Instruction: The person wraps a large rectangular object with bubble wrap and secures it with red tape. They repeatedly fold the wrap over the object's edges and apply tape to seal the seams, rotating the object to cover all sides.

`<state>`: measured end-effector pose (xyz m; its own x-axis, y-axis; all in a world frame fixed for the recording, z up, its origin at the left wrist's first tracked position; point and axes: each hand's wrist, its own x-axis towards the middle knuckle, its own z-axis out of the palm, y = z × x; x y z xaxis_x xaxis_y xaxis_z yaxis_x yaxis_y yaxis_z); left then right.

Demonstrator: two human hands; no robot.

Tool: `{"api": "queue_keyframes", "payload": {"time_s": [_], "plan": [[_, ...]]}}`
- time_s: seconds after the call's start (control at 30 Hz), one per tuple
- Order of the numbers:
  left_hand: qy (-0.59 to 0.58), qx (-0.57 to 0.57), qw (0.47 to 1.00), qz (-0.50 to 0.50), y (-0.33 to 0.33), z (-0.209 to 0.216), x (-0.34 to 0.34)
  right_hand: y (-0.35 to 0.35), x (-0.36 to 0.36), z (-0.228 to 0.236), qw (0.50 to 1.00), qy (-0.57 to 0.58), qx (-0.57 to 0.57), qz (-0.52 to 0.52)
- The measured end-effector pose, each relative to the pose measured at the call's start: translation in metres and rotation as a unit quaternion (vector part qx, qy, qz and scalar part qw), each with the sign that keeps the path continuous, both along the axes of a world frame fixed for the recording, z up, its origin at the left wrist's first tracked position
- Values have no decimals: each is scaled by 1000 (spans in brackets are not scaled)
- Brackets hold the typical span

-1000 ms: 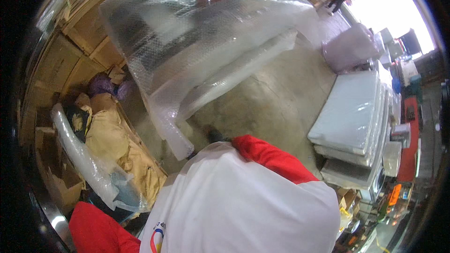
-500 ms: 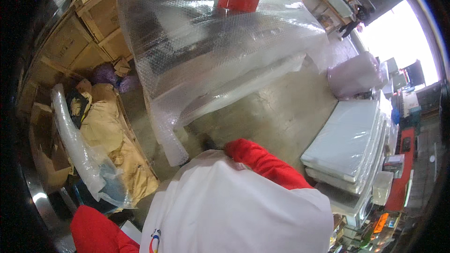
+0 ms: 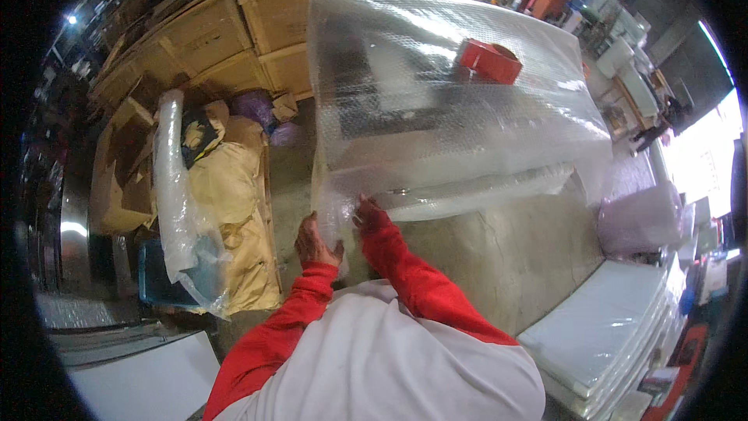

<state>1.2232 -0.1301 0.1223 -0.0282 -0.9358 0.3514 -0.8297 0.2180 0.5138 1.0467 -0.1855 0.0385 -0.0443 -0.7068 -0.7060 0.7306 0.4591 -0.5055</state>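
Observation:
A large sheet of clear bubble wrap (image 3: 467, 125) lies draped over a wide flat-topped object in front of me. Its near left corner hangs down as a narrow flap toward my body. My left hand (image 3: 318, 243) is closed on the left side of that flap, thumb toward the right. On the flap's other side, my right hand (image 3: 371, 215) grips the wrap with bent fingers. Some fingertips of both hands are hard to make out. Farther off, a red tape dispenser (image 3: 491, 61) rests on top of the wrap.
To the left lie crumpled brown paper (image 3: 241, 210), a roll of clear wrap (image 3: 170, 179) and a cardboard box (image 3: 121, 179). Wooden crates (image 3: 280, 19) stand behind. Plastic-wrapped white panels (image 3: 600, 327) are stacked at right, near a pinkish wrapped roll (image 3: 639, 218).
My left arm has come forward from the lower left, and its hand now holds the flap. My right hand has moved up onto the wrap. The view has turned left.

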Motion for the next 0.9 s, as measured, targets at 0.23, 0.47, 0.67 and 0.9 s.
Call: {"api": "queue_keyframes", "payload": {"time_s": [0.23,0.47,0.67,0.9], "plan": [[241,107,963,-59,-40,-62,61,26,-14,-72,853,260,-420,170],[137,176,944,-243,-57,-76,19,35,-3,77,972,-130,-197,18],[-71,166,929,-323,-78,-102,-61,56,-6,159,969,69,-234,29],[-43,170,911,-372,-92,-80,-53,68,8,54,925,304,-226,29]]}}
